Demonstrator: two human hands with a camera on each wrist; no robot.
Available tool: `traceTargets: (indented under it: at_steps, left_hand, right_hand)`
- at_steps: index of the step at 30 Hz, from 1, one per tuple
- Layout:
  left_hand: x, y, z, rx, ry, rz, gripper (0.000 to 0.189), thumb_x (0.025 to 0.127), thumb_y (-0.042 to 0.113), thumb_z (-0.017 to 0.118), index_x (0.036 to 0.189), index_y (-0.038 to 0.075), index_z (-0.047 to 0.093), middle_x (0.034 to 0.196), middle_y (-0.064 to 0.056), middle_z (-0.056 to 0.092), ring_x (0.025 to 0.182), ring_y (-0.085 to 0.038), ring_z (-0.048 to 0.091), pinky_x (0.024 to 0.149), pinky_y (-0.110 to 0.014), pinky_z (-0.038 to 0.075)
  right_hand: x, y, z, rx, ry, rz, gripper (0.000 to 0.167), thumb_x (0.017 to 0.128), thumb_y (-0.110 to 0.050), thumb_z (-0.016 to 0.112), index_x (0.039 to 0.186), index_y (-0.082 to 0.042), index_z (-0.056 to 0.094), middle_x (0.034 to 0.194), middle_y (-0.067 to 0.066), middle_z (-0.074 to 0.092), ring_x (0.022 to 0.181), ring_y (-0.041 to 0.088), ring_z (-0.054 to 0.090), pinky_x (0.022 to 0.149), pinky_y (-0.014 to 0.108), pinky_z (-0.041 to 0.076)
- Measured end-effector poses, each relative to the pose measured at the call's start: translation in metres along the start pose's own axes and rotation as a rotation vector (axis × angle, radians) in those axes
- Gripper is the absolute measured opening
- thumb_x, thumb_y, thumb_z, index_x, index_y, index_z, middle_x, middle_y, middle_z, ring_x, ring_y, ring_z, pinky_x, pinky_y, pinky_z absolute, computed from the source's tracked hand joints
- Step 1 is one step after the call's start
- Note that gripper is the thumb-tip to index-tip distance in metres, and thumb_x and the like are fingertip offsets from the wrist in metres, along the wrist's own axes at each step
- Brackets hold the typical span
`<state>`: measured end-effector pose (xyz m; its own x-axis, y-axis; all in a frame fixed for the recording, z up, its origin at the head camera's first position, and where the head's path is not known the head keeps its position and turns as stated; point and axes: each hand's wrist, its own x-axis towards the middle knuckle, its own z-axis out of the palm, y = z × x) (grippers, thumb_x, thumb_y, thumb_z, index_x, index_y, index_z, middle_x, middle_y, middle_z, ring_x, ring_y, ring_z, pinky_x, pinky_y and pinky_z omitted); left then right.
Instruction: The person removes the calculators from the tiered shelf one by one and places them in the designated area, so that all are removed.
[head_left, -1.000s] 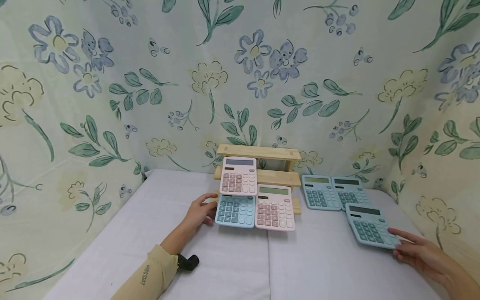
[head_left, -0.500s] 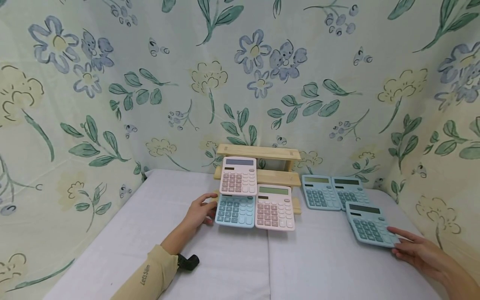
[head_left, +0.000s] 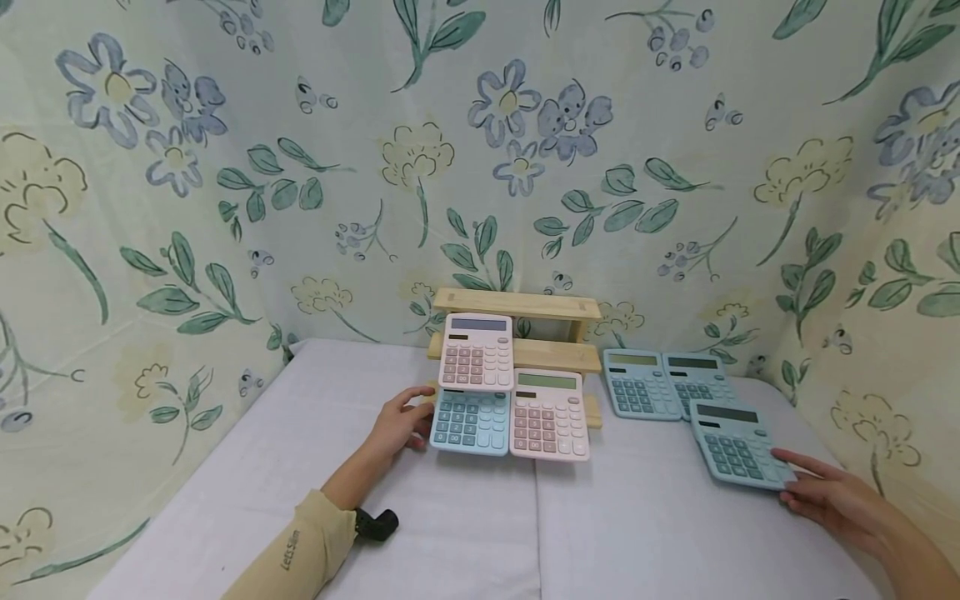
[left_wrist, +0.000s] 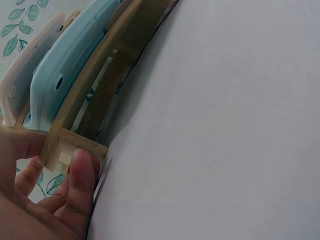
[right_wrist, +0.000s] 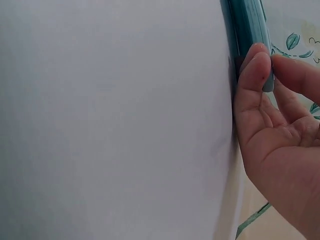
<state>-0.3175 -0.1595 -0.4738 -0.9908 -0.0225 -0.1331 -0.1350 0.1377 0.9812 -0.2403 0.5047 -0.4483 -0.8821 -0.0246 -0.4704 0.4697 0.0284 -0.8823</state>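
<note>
My right hand point(head_left: 843, 504) pinches the lower right corner of a blue calculator point(head_left: 738, 446), which lies face up and slightly turned. In the right wrist view the thumb and fingers point(right_wrist: 252, 87) close on its thin edge, low over the white cloth. My left hand point(head_left: 397, 423) grips the left end of a tiered wooden rack point(left_wrist: 82, 142), fingers above and below the lowest slat. On that rack lean a pink calculator point(head_left: 477, 354) on a higher tier and, lower down, a light blue calculator point(head_left: 471, 427) beside another pink calculator point(head_left: 551, 421). The upper pink one hides the light blue one's display.
Two more blue calculators, a left one point(head_left: 641, 387) and a right one point(head_left: 697, 379), lie side by side right of the rack. Their lower neighbour overlaps the right one's bottom edge in the head view. White cloth point(head_left: 450, 533) covers the table; floral curtain point(head_left: 360, 275) hangs behind and at the sides.
My right hand and the blue calculator it holds have shifted slightly away from me and to the left, toward the other blue calculators. The left hand and the rack stay put.
</note>
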Motion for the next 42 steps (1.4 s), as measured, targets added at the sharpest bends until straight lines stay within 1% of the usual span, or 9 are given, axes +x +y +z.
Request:
traceTargets:
  at_steps: [8,18,23,28,35,37,39,40,42]
  left_hand:
    - [0.0021,-0.0026,0.0002,0.000,0.000,-0.003,0.037,0.097,0.022,0.063,0.134,0.019,0.061,0.096,-0.009,0.074,0.067,-0.017,0.066,0.052,-0.028,0.052]
    - [-0.0001,-0.0018,-0.0003,0.010,-0.001,-0.007,0.038,0.097,0.024,0.063,0.134,0.020,0.060,0.099,-0.009,0.074,0.069,-0.018,0.066,0.053,-0.029,0.053]
    - [0.0000,-0.0024,0.0000,0.004,-0.003,0.002,0.038,0.097,0.023,0.063,0.134,0.019,0.061,0.097,-0.009,0.074,0.068,-0.017,0.065,0.052,-0.029,0.052]
    - [-0.0004,-0.0014,0.0009,0.011,-0.005,0.007,0.039,0.096,0.024,0.064,0.135,0.019,0.060,0.096,-0.008,0.074,0.068,-0.017,0.065,0.053,-0.029,0.052]
    - [-0.0004,-0.0009,0.0006,0.014,-0.003,0.007,0.039,0.096,0.025,0.064,0.135,0.019,0.060,0.095,-0.008,0.074,0.068,-0.017,0.065,0.053,-0.029,0.052]
    - [-0.0003,-0.0010,0.0007,0.013,-0.005,0.009,0.039,0.096,0.025,0.064,0.135,0.019,0.060,0.095,-0.008,0.074,0.068,-0.017,0.065,0.053,-0.029,0.052]
    - [0.0001,-0.0013,0.0005,0.012,-0.006,0.009,0.039,0.096,0.025,0.064,0.135,0.019,0.060,0.095,-0.008,0.074,0.068,-0.017,0.065,0.053,-0.029,0.052]
    - [0.0002,-0.0013,0.0004,0.013,-0.007,0.010,0.039,0.096,0.025,0.064,0.135,0.019,0.060,0.095,-0.008,0.074,0.068,-0.017,0.065,0.053,-0.029,0.052]
    - [0.0004,-0.0011,0.0002,0.010,-0.006,0.009,0.039,0.096,0.024,0.064,0.135,0.019,0.060,0.095,-0.008,0.074,0.068,-0.017,0.065,0.053,-0.029,0.052]
  right_hand:
    - [0.0044,-0.0037,-0.0001,-0.024,0.008,0.004,0.044,0.093,0.000,0.063,0.094,-0.043,0.071,0.109,-0.004,0.058,0.096,0.024,0.068,0.089,0.038,0.056]
    - [0.0055,-0.0023,-0.0004,-0.019,-0.023,-0.011,0.045,0.093,0.000,0.064,0.092,-0.044,0.072,0.103,-0.008,0.061,0.094,0.022,0.068,0.087,0.036,0.057]
    - [0.0050,-0.0012,0.0000,-0.016,-0.012,-0.013,0.042,0.091,-0.001,0.067,0.092,-0.043,0.071,0.103,-0.008,0.061,0.096,0.022,0.068,0.089,0.036,0.057]
    - [0.0032,-0.0006,0.0004,-0.018,0.006,-0.025,0.039,0.088,-0.004,0.072,0.093,-0.042,0.070,0.103,-0.011,0.059,0.098,0.023,0.070,0.090,0.036,0.057]
    - [0.0008,-0.0003,-0.0013,-0.004,0.004,-0.029,0.035,0.093,-0.005,0.068,0.094,-0.040,0.069,0.101,-0.007,0.065,0.099,0.023,0.072,0.091,0.037,0.057]
    - [0.0006,-0.0006,-0.0014,-0.012,0.016,-0.028,0.031,0.093,-0.006,0.068,0.100,-0.036,0.069,0.102,-0.005,0.066,0.099,0.024,0.072,0.091,0.037,0.057]
    - [0.0003,-0.0011,-0.0009,-0.024,0.033,-0.026,0.029,0.093,-0.008,0.069,0.112,-0.030,0.068,0.101,-0.005,0.067,0.100,0.024,0.072,0.092,0.038,0.057]
    - [-0.0001,-0.0015,-0.0002,-0.039,0.042,-0.028,0.035,0.093,-0.009,0.069,0.123,-0.027,0.065,0.101,-0.005,0.068,0.100,0.024,0.072,0.092,0.038,0.057]
    - [-0.0007,-0.0028,0.0013,-0.068,0.060,-0.030,0.055,0.093,-0.011,0.070,0.144,-0.018,0.051,0.101,-0.006,0.068,0.100,0.023,0.072,0.093,0.038,0.057]
